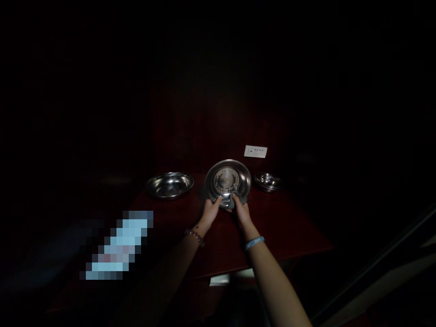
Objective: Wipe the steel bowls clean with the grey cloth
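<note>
A round shiny metal plate [226, 179] is held up at a tilt over the dark red table, its inner face toward me. On its lower left rim, my left hand [210, 211] is closed with the thumb on the inside. My right hand [241, 212] grips a grey cloth [235, 198] and presses it to the lower right part of the plate. The fingers behind the rim are hidden. Another metal plate [170, 185] rests on the table to the left. Small metal bowls [269, 181], seemingly stacked, stand to the right.
The dark red table [282, 227] has its front edge below my hands. A white socket panel [255, 151] is on the back wall. At the left lies a bright pixelated rectangle [122, 240]. Something white [220, 280] shows under the table edge. The surroundings are very dark.
</note>
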Available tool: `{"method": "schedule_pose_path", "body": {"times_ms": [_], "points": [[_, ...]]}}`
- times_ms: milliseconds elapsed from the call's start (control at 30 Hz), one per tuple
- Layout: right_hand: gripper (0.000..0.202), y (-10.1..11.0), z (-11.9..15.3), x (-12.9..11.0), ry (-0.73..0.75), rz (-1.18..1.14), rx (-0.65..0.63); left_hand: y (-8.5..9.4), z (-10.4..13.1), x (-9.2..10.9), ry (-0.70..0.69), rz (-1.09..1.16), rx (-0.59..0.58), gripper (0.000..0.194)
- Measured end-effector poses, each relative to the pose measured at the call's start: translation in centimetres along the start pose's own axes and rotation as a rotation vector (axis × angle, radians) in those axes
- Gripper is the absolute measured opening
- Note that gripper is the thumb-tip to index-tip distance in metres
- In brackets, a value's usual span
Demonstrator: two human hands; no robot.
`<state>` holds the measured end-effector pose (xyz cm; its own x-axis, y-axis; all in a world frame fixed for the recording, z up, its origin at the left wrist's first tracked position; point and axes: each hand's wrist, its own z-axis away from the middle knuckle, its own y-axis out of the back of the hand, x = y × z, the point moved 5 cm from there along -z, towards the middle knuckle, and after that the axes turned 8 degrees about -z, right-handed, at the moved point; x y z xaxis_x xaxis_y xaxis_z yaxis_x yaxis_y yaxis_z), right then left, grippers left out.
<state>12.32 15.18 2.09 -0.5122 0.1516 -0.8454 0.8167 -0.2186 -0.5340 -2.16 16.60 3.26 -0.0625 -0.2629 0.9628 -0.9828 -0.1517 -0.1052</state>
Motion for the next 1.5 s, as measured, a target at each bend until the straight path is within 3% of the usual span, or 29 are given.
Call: {"method": "schedule_pose_path", "body": {"times_ms": [1233,1500], "points": [[0.044,0.10,-0.03,-0.02,0.017,0.001,-0.001,0.03,-0.08,-0.22,-0.003,-0.018,0.006,0.028],[0.046,-0.61,0.46,-0.26,-0.008,-0.002,-0.061,-0.07,0.18,0.64,0.008,0.035,0.031,0.029]]}}
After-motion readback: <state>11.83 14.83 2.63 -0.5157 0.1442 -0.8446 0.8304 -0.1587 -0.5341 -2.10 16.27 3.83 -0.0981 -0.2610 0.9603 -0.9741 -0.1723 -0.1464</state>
